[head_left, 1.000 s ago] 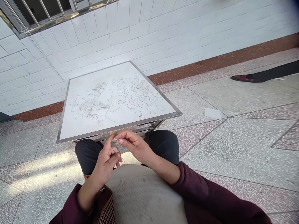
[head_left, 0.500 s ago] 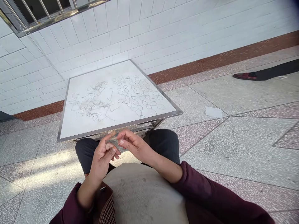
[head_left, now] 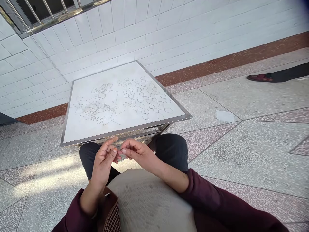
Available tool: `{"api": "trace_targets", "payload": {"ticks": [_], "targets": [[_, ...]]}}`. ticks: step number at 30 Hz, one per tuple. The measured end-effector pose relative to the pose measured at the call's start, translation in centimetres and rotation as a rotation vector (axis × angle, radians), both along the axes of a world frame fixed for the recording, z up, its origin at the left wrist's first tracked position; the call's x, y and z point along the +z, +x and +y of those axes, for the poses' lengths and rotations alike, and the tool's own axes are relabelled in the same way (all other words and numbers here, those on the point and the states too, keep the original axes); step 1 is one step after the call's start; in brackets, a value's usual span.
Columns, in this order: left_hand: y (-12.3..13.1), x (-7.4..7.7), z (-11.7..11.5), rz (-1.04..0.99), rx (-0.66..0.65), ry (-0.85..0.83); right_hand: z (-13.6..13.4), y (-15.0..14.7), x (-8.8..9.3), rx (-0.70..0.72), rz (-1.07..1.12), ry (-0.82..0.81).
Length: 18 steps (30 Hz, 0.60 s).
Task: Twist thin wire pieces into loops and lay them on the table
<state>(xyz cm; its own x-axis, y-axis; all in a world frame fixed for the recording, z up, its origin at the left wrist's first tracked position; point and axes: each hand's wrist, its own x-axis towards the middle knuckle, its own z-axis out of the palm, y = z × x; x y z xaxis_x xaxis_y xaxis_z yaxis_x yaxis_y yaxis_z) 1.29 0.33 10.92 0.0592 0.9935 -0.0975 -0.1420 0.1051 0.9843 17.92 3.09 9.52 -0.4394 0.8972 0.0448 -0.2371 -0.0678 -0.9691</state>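
My left hand [head_left: 104,159] is raised over my lap, thumb and fingers pinched together and the index finger pointing out. Close beside it, my right hand [head_left: 140,154] pinches with thumb and index finger, the fingertips of both hands nearly touching. Between them is a thin wire, mostly hidden by the fingers and hard to make out. On the white table [head_left: 82,133] in front lie a tangle of bent wires [head_left: 98,109] at the left and several wires twisted into figure-eight loops [head_left: 142,96] at the right.
The table has a metal rim and stands against a white tiled wall [head_left: 106,48]. My knees [head_left: 171,149] are at its near edge. A piece of white paper [head_left: 225,116] lies on the speckled floor. Another person's shoe [head_left: 259,77] shows at the right.
My right hand's thumb and index finger have closed into a pinch and come nearer to my left fingertips. The wire loop visible below the hands earlier is now hardly seen.
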Motion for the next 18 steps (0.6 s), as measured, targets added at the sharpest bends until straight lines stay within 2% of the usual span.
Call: {"api": "trace_targets", "payload": {"ticks": [3, 6, 13, 18], "targets": [[-0.07, -0.05, 0.05, -0.107, -0.042, -0.021, 0.16, 0.2, -0.25, -0.021, 0.008, 0.005], [-0.04, -0.29, 0.19, -0.181, -0.03, -0.04, 0.25, 0.32, -0.36, -0.042, 0.017, 0.003], [0.08, -0.66, 0.34, -0.246, 0.013, -0.081, 0.22, 0.33, 0.06, -0.056, 0.015, 0.027], [0.21, -0.47, 0.31, -0.27, 0.012, -0.105, 0.16, 0.19, -0.09, -0.12, -0.022, 0.093]]}}
